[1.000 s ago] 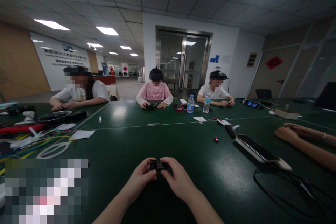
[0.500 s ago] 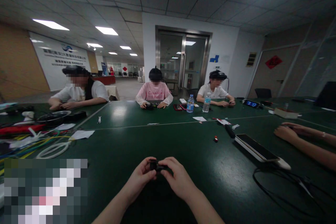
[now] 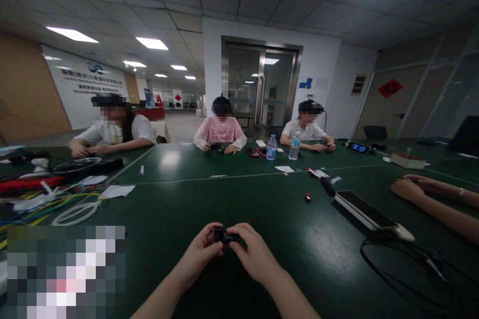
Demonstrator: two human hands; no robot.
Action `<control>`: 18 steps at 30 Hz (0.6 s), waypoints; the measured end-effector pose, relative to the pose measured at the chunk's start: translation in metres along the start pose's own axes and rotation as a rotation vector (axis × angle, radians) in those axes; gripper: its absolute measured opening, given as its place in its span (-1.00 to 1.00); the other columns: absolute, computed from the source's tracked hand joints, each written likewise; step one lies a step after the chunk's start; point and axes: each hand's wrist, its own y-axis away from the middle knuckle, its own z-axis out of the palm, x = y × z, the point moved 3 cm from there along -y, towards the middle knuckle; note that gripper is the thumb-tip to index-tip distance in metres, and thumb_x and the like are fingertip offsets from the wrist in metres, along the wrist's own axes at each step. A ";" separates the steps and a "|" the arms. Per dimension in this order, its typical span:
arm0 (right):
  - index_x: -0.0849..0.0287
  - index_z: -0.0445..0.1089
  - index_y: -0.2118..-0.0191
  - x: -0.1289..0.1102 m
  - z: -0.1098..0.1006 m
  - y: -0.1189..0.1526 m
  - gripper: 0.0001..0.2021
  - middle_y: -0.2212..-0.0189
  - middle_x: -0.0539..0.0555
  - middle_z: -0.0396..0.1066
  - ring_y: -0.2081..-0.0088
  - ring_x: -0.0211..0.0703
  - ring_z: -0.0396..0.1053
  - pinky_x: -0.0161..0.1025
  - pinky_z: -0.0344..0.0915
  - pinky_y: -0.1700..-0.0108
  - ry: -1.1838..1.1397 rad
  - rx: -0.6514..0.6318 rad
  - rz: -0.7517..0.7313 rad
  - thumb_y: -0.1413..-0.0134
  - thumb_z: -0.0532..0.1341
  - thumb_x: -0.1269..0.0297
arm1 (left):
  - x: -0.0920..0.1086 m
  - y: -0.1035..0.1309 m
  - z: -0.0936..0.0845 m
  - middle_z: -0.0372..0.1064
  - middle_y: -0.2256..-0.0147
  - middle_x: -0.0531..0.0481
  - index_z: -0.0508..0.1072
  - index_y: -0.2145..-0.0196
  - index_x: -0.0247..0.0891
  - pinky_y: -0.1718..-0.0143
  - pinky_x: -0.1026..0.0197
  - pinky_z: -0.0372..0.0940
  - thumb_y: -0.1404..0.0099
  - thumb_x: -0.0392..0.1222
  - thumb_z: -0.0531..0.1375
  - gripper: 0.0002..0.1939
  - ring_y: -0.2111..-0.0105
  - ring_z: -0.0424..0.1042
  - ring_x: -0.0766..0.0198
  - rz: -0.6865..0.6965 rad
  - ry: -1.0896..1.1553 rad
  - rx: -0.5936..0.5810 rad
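Observation:
A small black object [image 3: 223, 235] is held between my two hands, low over the dark green table [image 3: 179, 209]; its exact kind is too dark and small to make out. My left hand [image 3: 203, 249] grips its left end between thumb and fingers. On the other side, my right hand [image 3: 250, 248] pinches its right end with thumb and forefinger. The fingers partly cover the object. Beyond my hands, to the right, a small red-and-silver item [image 3: 307, 197] lies on the table.
Tangled cables [image 3: 75, 212] and paper [image 3: 118, 191] lie left. To the right are a phone-like device [image 3: 366, 212], a black cord [image 3: 377, 274] and another person's hands [image 3: 411, 189]. Two bottles [image 3: 271, 148] stand farther back, near three seated people. A small wrench-shaped item [image 3: 141, 170] lies far left.
The black object has turned slightly between my fingers, and more of its right part shows. My hands have stayed in nearly the same place.

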 end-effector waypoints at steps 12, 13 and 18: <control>0.01 0.30 0.11 0.004 0.003 -0.001 -0.74 0.12 0.01 0.28 0.09 -0.15 0.28 -0.18 0.24 0.03 -0.006 -0.004 0.000 -0.06 0.08 0.39 | -0.001 -0.001 0.000 0.35 0.29 0.00 0.31 0.19 -0.19 0.32 0.23 0.18 0.02 -0.28 0.31 -0.59 0.33 0.33 0.28 0.004 0.010 -0.013; 0.01 0.30 0.11 0.005 0.003 -0.002 -0.74 0.12 0.02 0.28 0.09 -0.15 0.28 -0.18 0.24 0.03 -0.007 -0.005 -0.005 -0.05 0.08 0.40 | -0.001 -0.001 0.000 0.35 0.29 -0.01 0.31 0.19 -0.19 0.32 0.23 0.18 0.03 -0.28 0.31 -0.59 0.33 0.33 0.27 0.003 0.014 -0.014; 0.02 0.30 0.11 0.010 0.006 -0.003 -0.73 0.12 0.03 0.28 0.09 -0.13 0.28 -0.17 0.23 0.02 0.000 0.001 -0.015 -0.03 0.10 0.40 | -0.004 -0.003 -0.002 0.34 0.29 -0.01 0.32 0.20 -0.19 0.33 0.23 0.17 0.05 -0.28 0.32 -0.58 0.33 0.33 0.27 0.013 0.018 -0.012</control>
